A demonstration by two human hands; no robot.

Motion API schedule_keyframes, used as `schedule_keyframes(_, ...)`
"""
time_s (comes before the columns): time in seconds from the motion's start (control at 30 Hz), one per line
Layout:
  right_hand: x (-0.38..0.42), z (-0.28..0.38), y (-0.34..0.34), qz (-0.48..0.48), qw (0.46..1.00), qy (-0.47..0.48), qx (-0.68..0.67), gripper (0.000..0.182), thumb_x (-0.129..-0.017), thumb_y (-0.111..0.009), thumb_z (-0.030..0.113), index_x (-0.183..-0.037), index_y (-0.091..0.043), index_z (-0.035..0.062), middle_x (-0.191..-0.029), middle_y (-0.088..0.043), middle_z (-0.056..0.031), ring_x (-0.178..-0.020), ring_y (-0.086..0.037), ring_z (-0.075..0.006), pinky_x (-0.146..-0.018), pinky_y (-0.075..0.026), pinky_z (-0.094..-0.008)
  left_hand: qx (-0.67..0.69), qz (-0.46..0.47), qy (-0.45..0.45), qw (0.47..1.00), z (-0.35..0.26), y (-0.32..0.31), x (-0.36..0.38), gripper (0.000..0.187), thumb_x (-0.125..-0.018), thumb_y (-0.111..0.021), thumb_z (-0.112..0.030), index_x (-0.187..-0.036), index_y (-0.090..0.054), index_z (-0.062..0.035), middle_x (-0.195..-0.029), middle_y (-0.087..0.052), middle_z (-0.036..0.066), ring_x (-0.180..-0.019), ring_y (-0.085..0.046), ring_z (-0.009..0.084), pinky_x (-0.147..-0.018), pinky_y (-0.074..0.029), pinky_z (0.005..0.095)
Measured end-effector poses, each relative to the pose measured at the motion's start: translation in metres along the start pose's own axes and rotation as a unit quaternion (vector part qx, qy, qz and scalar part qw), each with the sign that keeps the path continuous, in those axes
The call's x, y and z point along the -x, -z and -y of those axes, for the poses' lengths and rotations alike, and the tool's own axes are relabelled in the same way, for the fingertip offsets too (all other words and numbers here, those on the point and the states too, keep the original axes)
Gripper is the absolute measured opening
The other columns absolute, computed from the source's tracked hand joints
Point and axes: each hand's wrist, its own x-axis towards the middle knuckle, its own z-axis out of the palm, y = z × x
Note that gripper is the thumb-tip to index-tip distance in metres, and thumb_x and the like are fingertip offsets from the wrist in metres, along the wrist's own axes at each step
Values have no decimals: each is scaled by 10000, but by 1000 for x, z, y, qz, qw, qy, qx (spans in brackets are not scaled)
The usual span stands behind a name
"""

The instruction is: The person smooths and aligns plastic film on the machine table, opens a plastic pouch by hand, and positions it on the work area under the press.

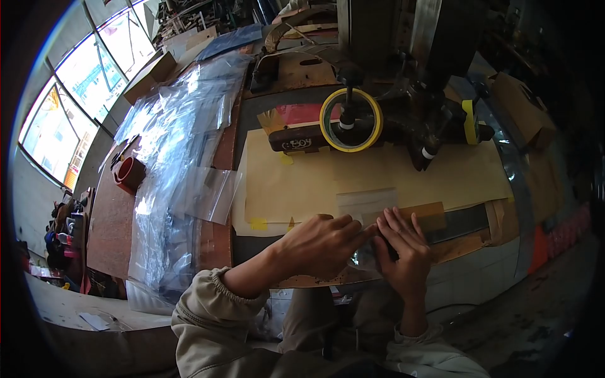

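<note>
Head: 2 hands (403,253) on prob. bag (367,201)

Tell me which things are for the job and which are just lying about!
Probably for the job:
clear bag, at the left hand and right hand
brown strip, beside the right hand

Probably just lying about:
round brown thing, at left
cardboard box, near the window
blue sheet, at the back

A red-brown roll (130,175) is resting on the left of the table (104,236); a cardboard box (151,78) is sitting near the bright window (58,126), and a blue sheet (230,42) is lying to the box's right.
</note>
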Motion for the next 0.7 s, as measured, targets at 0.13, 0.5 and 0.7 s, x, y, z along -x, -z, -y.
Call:
schedule_keyframes(0.13, 0, 0, 0, 0, 1000, 0, 2, 292, -854, -699, 147, -1120, -714, 27, -1215, -676, -133, -1206, -609, -278, -1079, -409, -493, 3, 8, 9, 1000, -1, 2, 0, 659, -666, -659, -141, -1310, -589, -20, -777, -556, 43, -724, -603, 167, -527, -537, 301)
schedule_keyframes(0.5, 0, 1, 0, 2, 1000, 2, 5, 284, -857, -694, 148, -1109, -715, 19, -1209, -679, -136, -1201, -613, -277, -1089, -393, -506, 6, 5, 10, 1000, 0, 2, 0, 693, -655, -662, -152, -1331, -573, -26, -788, -557, 43, -726, -600, 171, -525, -530, 298)
schedule_keyframes(0.7, 0, 1, 0, 0, 1000, 2, 4, 283, -855, -693, 146, -1107, -716, 19, -1205, -681, -133, -1200, -614, -275, -1092, -388, -506, 9, 9, 12, 1000, 0, 2, 0, 687, -661, -660, -153, -1330, -573, -27, -789, -554, 46, -730, -602, 178, -523, -531, 306)
